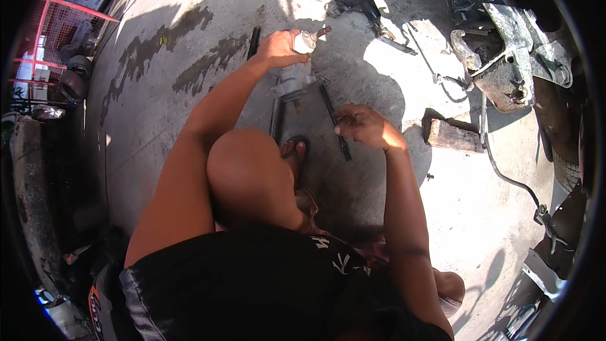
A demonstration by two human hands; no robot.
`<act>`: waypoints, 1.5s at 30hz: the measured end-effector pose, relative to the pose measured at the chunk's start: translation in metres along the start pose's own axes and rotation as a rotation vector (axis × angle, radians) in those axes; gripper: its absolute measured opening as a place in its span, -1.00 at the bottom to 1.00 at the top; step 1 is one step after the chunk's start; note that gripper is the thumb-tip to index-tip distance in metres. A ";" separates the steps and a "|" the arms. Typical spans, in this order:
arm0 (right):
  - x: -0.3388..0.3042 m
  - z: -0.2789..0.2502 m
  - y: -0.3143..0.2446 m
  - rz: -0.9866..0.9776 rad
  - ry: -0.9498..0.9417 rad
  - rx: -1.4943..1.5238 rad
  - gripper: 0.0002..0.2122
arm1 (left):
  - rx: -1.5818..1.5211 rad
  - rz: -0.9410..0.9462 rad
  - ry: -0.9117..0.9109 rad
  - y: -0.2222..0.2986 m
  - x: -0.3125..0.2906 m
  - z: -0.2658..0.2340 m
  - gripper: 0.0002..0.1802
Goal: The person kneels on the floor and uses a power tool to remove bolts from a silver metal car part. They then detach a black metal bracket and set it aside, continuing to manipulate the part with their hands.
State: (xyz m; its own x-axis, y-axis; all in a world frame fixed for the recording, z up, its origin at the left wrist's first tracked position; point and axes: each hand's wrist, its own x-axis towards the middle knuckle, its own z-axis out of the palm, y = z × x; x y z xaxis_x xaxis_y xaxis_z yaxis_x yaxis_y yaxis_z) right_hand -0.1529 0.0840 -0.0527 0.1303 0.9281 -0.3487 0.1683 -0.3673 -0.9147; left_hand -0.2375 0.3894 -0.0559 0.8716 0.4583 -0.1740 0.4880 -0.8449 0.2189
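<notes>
Your left hand (278, 48) has its fingers curled tight around a small pale rounded cap-like piece (305, 41), pressing it at the top of a grey cast-metal cylinder part (291, 81) that lies on the concrete just below your knuckles. That grey part sits at about twelve o'clock from your raised knee (249, 177), in shade.

Your right hand (363, 126) has its fingers bunched narrow, the tips pinched together; whether anything small sits between them, I cannot tell. It hovers right beside a long thin dark metal bar (334, 120) that runs on the ground from the grey part down toward five o'clock.

Out from there: your sandalled foot (295, 150) is planted between the two hands, just below the grey part. A second dark rod (254, 41) lies at eleven o'clock, just beside your left wrist. At three o'clock of your right hand, a brown wooden block (451, 136) rests on the sunlit concrete floor (158, 120). Beyond it at one to two o'clock, a big grimy metal vehicle assembly (511, 63) crowds the corner, a black cable (505, 173) trailing down from it toward four o'clock. Dark wet stains (208, 57) streak the concrete at ten o'clock, and a red wire-mesh crate (60, 35) stands well apart at the far left.
</notes>
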 end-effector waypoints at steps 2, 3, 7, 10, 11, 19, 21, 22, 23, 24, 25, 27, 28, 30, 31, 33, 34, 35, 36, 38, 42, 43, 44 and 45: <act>0.039 0.047 0.078 0.158 0.163 -0.431 -0.56 | -0.268 -0.087 0.029 -0.041 0.007 0.039 -0.28; 0.049 0.063 0.106 0.189 0.218 -0.462 -0.50 | -0.226 -0.091 -0.016 -0.045 0.012 0.047 -0.24; 0.055 0.100 0.133 0.241 0.426 -0.583 -0.57 | -0.090 -0.104 -0.183 -0.051 0.027 0.058 -0.22; 0.065 0.103 0.133 0.300 0.356 -0.629 -0.64 | -0.032 -0.009 -0.234 -0.068 0.036 0.065 -0.20; 0.074 0.099 0.133 0.290 0.396 -0.602 -0.65 | -0.063 0.001 -0.196 -0.073 0.037 0.067 -0.21; 0.205 0.044 0.111 0.106 0.501 -0.578 -0.68 | -0.029 0.017 -0.343 -0.069 0.032 0.081 -0.27; 0.228 0.044 0.112 0.099 0.416 -0.625 -0.64 | -0.041 0.001 -0.339 -0.071 0.032 0.085 -0.29; 0.237 0.045 0.119 0.104 0.432 -0.644 -0.66 | -0.055 -0.003 -0.335 -0.073 0.032 0.087 -0.30; 0.246 0.047 0.126 0.118 0.443 -0.634 -0.66 | -0.035 0.017 -0.260 -0.076 0.029 0.088 -0.27; 0.248 0.047 0.126 0.141 0.465 -0.629 -0.66 | -0.017 0.050 -0.183 -0.074 0.027 0.091 -0.25; 0.249 0.047 0.126 0.136 0.456 -0.645 -0.67 | 0.002 0.086 -0.107 -0.076 0.024 0.093 -0.22; 0.248 0.041 0.121 0.124 0.436 -0.684 -0.67 | -0.115 0.117 0.127 -0.091 0.017 0.103 -0.24; 0.243 0.036 0.122 0.133 0.477 -0.566 -0.67 | -0.171 0.126 0.248 -0.098 0.013 0.101 -0.25; 0.218 0.025 0.124 0.164 0.559 -0.325 -0.67 | -0.456 -0.040 0.100 -0.130 0.004 0.076 -0.31; 0.206 0.020 0.120 0.263 0.566 -0.102 -0.65 | -0.598 -0.122 0.034 -0.152 -0.004 0.061 -0.34; 0.178 0.016 0.105 0.355 0.568 0.256 -0.62 | -0.501 -0.282 0.127 -0.216 -0.031 0.075 -0.47; 0.163 0.016 0.099 0.351 0.574 0.395 -0.61 | -0.394 -0.346 0.067 -0.243 -0.050 0.077 -0.50; 0.150 0.018 0.095 0.343 0.579 0.537 -0.59 | -0.284 -0.409 0.008 -0.265 -0.070 0.078 -0.52; 0.139 0.022 0.096 0.302 0.555 0.625 -0.59 | -0.141 -0.432 -0.032 -0.277 -0.091 0.081 -0.53; 0.125 0.031 0.097 0.201 0.511 0.796 -0.57 | 0.003 -0.461 -0.028 -0.283 -0.122 0.091 -0.55; 0.110 0.044 0.086 0.238 0.345 0.990 -0.58 | 0.081 -0.508 0.013 -0.304 -0.140 0.120 -0.62; 0.107 0.044 0.080 0.226 0.302 1.034 -0.57 | 0.121 -0.522 -0.002 -0.308 -0.138 0.120 -0.63; 0.103 0.044 0.077 0.184 0.286 1.057 -0.58 | 0.131 -0.528 0.046 -0.310 -0.139 0.122 -0.64; 0.098 0.044 0.074 0.139 0.281 1.083 -0.58 | 0.141 -0.521 0.093 -0.307 -0.137 0.120 -0.66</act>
State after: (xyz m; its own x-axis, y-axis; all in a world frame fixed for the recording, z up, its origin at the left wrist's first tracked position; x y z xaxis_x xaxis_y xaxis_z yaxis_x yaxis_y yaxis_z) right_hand -0.1703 0.1498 -0.1635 0.3201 0.7865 -0.5281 -0.7833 -0.0937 -0.6145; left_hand -0.5119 0.5531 -0.2147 0.5200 0.8430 -0.1379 0.8507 -0.5256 -0.0053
